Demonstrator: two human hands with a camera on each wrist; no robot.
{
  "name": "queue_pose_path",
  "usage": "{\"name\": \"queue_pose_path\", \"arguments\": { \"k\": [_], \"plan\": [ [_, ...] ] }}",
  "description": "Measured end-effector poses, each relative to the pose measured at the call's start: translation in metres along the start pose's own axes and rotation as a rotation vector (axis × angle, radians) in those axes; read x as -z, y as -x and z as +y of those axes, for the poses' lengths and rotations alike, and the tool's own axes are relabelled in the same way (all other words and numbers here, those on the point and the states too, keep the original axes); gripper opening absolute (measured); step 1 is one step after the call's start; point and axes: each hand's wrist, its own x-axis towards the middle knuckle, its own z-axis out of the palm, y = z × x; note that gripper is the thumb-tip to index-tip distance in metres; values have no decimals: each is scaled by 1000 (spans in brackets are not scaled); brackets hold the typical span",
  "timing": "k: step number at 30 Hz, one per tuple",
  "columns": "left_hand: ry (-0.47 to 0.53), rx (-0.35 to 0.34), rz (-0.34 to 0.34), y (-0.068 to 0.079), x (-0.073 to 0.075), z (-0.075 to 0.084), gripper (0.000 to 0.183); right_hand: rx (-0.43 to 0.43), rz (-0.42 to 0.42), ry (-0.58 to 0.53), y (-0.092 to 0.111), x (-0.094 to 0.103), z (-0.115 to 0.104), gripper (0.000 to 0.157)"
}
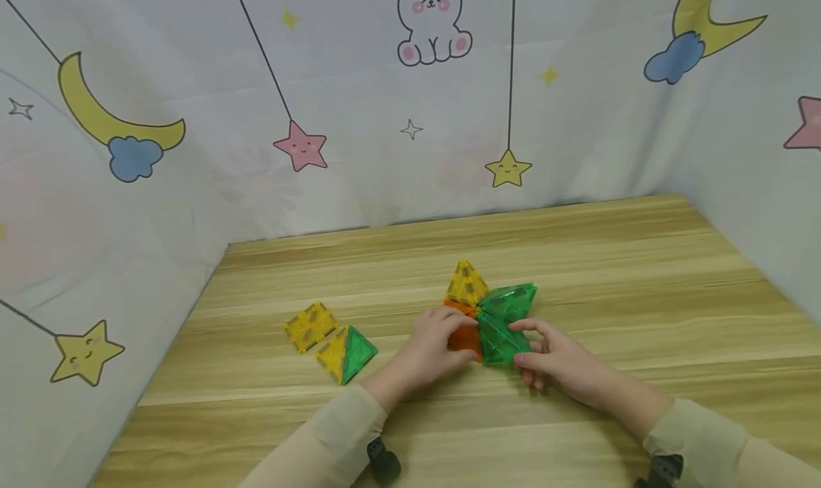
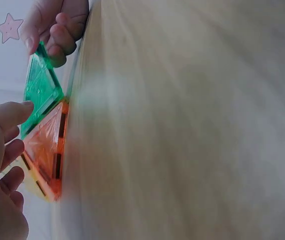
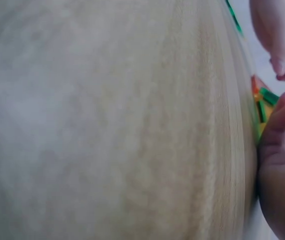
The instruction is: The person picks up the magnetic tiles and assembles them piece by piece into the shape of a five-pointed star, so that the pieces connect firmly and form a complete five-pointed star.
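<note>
Several translucent magnetic tiles stand joined in a cluster on the table. It has a yellow raised part [image 1: 466,283] at the back, orange tiles [image 1: 466,342] at the left and green tiles [image 1: 502,340] at the right. My left hand [image 1: 436,342] holds the orange side, its fingers over the top and thumb low in front. In the left wrist view its thumb [image 2: 20,111] reaches the edge of a green tile [image 2: 42,90] beside an orange tile [image 2: 47,145]. My right hand [image 1: 561,360] pinches the outer corner of the front green tile between thumb and fingers.
To the left lie flat tiles: a yellow square pattern [image 1: 311,327], then a yellow triangle [image 1: 333,354] against a green triangle [image 1: 358,354]. The wooden table [image 1: 641,296] meets a printed cloth [image 1: 385,189] at its back and sides.
</note>
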Motion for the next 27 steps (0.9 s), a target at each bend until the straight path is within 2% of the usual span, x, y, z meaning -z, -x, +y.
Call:
{"name": "queue_pose_path", "arguments": {
  "k": [5, 9, 17, 22, 27],
  "plan": [
    [57, 57, 45, 6, 4, -13, 41, 17, 38, 55, 0, -1, -1, 62],
    [85, 110, 40, 13, 11, -25, 41, 16, 68, 106, -2, 1, -2, 60],
    [34, 177, 77, 29, 26, -45, 44, 14, 81, 145, -3, 4, -4, 58],
    [1, 205, 141, 45, 35, -60, 44, 12, 63, 160, -2, 6, -5, 59],
    [31, 237, 170, 61, 45, -74, 47, 0, 49, 188, 0, 9, -6, 59]
  ]
}}
